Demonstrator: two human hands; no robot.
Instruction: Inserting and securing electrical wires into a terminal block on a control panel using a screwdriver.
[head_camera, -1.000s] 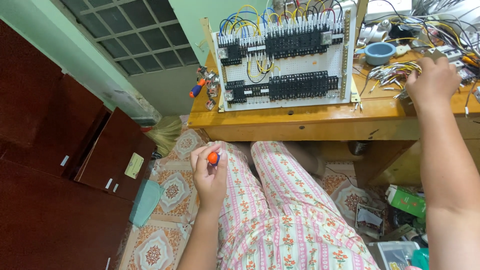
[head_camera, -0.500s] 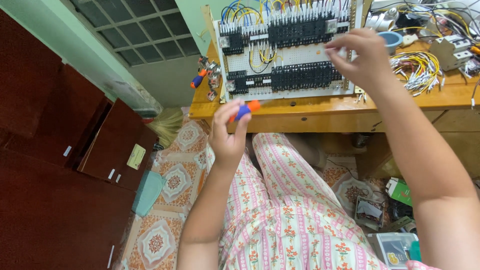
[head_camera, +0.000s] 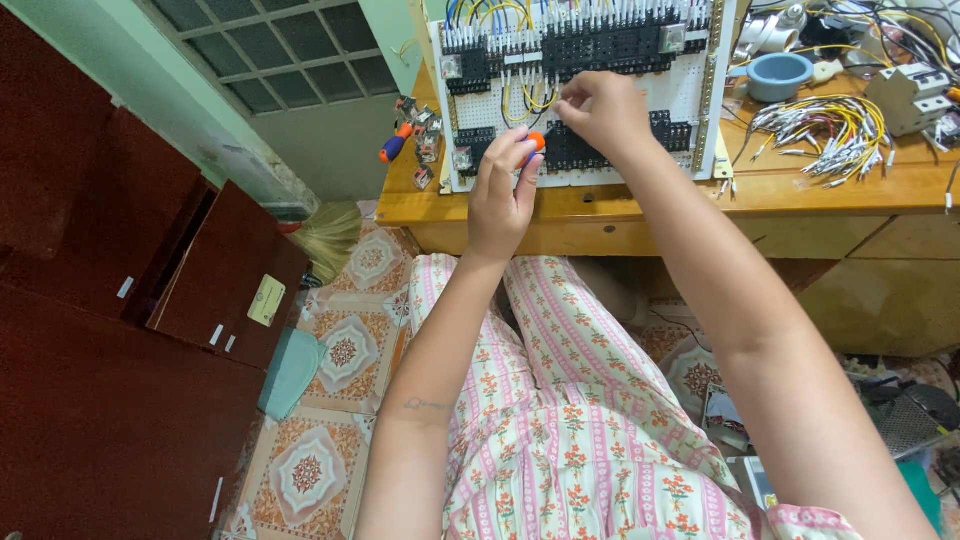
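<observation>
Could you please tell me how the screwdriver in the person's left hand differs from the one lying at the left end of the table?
The held screwdriver is gripped in the left hand and mostly hidden, with only its orange end showing over the wiring panel. The spare screwdriver lies untouched on the table, its handle in full view, orange and blue. The held one sits over the panel; the spare lies beside it. Both have orange on the handle.

Both hands crowd lower middle of wiring board (head_camera: 690, 90): left hand (head_camera: 500, 195) with screwdriver (head_camera: 535, 142), right hand (head_camera: 600, 110) just beside. Board packed with black blocks, wire loops. Left edge blocked by spare screwdriver (head_camera: 393, 147). Right: blue bowl (head_camera: 780, 75), wire bundle (head_camera: 830, 130). Bare strip of table (head_camera: 640, 205) along front edge.
</observation>
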